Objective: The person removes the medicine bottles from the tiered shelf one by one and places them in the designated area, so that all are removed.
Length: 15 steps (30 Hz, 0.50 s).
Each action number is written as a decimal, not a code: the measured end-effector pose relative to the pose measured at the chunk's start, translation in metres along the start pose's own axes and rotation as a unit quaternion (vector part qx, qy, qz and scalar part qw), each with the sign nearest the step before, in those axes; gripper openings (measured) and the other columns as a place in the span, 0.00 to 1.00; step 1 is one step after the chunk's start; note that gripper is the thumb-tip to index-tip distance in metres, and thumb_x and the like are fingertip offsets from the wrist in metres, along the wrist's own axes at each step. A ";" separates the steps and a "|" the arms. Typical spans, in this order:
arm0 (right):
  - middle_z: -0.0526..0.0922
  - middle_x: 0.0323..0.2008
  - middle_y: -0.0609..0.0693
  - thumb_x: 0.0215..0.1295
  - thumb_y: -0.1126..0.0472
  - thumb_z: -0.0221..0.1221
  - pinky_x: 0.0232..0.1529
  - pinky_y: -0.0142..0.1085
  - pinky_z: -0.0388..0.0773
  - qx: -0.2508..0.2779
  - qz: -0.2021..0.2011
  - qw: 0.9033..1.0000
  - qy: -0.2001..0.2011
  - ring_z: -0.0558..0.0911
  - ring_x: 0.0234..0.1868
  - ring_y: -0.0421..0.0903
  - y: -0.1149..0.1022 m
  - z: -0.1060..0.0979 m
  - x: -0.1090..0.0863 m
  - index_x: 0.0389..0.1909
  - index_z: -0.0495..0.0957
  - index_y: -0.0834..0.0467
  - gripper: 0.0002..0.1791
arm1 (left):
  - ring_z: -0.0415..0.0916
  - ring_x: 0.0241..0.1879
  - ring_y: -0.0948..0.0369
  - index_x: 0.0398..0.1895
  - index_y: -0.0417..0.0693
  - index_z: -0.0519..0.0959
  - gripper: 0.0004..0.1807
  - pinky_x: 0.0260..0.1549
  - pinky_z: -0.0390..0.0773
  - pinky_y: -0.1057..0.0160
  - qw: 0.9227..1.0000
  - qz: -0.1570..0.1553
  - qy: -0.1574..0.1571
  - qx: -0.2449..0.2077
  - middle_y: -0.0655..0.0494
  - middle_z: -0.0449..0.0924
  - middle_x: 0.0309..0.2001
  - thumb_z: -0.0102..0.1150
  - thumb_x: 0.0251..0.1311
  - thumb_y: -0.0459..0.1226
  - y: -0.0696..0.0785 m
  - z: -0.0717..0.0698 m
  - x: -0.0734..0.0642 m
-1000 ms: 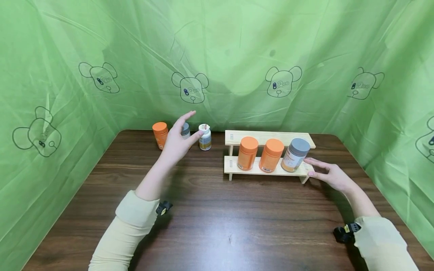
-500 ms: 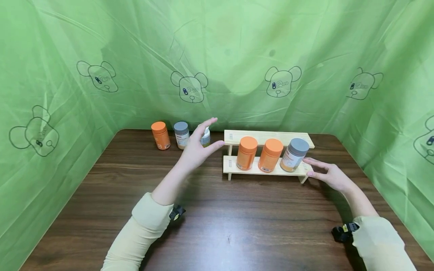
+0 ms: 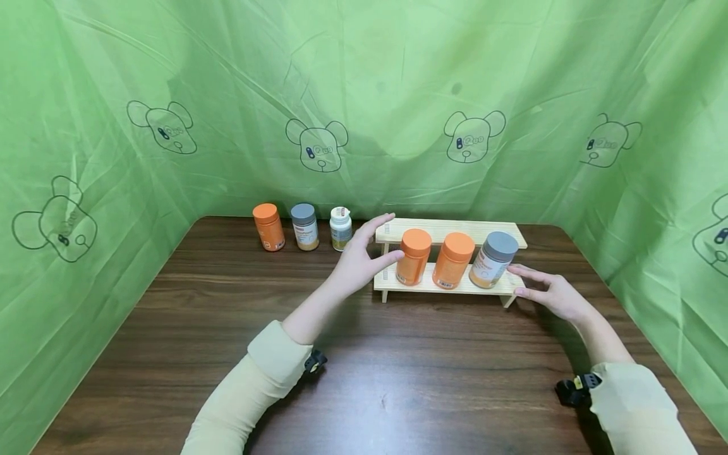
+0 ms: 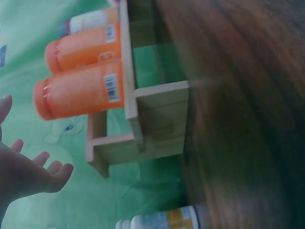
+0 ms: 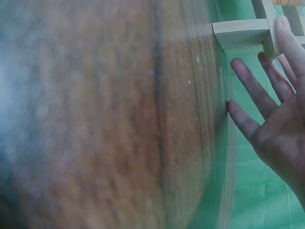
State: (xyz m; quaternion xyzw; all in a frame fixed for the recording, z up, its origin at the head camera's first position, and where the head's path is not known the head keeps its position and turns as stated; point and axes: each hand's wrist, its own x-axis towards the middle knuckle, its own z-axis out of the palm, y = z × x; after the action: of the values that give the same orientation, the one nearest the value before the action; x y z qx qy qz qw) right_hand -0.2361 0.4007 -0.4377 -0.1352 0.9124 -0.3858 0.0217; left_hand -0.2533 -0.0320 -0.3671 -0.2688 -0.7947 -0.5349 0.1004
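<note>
A two-tier wooden rack [image 3: 500, 235] stands toward the back right of the table. Its lower shelf carries a left orange bottle [image 3: 413, 259], a second orange bottle [image 3: 454, 262] and a grey-capped bottle [image 3: 493, 260]. My left hand [image 3: 359, 262] hovers at the rack's left end, thumb and fingers spread, holding nothing; in the left wrist view a gap shows between its fingers [image 4: 59, 174] and the left orange bottle. At the rack's right end my right hand [image 3: 554, 297] has its fingertips at the lower shelf's end, fingers extended, gripping no bottle.
On the dark wooden table [image 3: 227, 303], left of the rack, stand an orange-capped bottle [image 3: 270, 229], another grey-capped bottle [image 3: 304, 229] and a small white-capped bottle [image 3: 341, 230]. A green curtain [image 3: 392, 95] with bear drawings hangs around the back and sides.
My left hand has moved right, from in front of the three standing bottles to the rack's left end, still holding nothing. The right hand and the bottles have stayed in place.
</note>
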 end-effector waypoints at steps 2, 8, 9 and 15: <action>0.66 0.66 0.58 0.63 0.55 0.61 0.51 0.11 0.53 -0.005 -0.004 1.000 -0.004 0.58 0.59 0.17 -0.001 0.000 0.000 0.65 0.68 0.49 0.29 | 0.57 0.67 0.63 0.68 0.65 0.63 0.38 0.64 0.62 0.50 1.000 -0.005 -0.006 0.006 0.66 0.63 0.67 0.67 0.53 0.47 -0.002 0.005 0.000; 0.65 0.67 0.58 0.63 0.54 0.61 0.51 0.11 0.53 -0.004 -0.005 1.000 -0.007 0.58 0.59 0.18 -0.001 -0.001 0.000 0.66 0.68 0.49 0.29 | 0.59 0.67 0.61 0.67 0.62 0.64 0.36 0.63 0.63 0.52 1.000 0.004 -0.030 0.000 0.65 0.64 0.66 0.66 0.55 0.46 -0.006 0.017 0.004; 0.65 0.67 0.58 0.63 0.54 0.61 0.52 0.11 0.53 -0.005 -0.004 1.000 -0.007 0.58 0.59 0.18 -0.002 -0.001 0.000 0.66 0.68 0.49 0.29 | 0.60 0.66 0.60 0.67 0.61 0.65 0.35 0.63 0.64 0.52 0.999 0.006 -0.034 -0.005 0.65 0.65 0.66 0.66 0.55 0.46 -0.007 0.019 0.005; 0.65 0.67 0.58 0.64 0.53 0.60 0.54 0.14 0.54 -0.010 0.000 1.000 -0.009 0.57 0.59 0.18 -0.002 -0.002 -0.001 0.66 0.67 0.50 0.29 | 0.64 0.63 0.62 0.64 0.59 0.69 0.31 0.61 0.67 0.53 0.999 0.008 -0.049 -0.018 0.63 0.70 0.62 0.66 0.55 0.44 -0.010 0.029 0.010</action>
State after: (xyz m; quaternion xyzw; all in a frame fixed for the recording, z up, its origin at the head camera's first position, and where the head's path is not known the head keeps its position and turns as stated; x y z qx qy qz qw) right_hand -0.2352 0.4011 -0.4352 -0.1388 0.9160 -0.3753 0.0290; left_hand -0.2634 -0.0054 -0.3819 -0.3028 -0.7870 -0.5341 0.0609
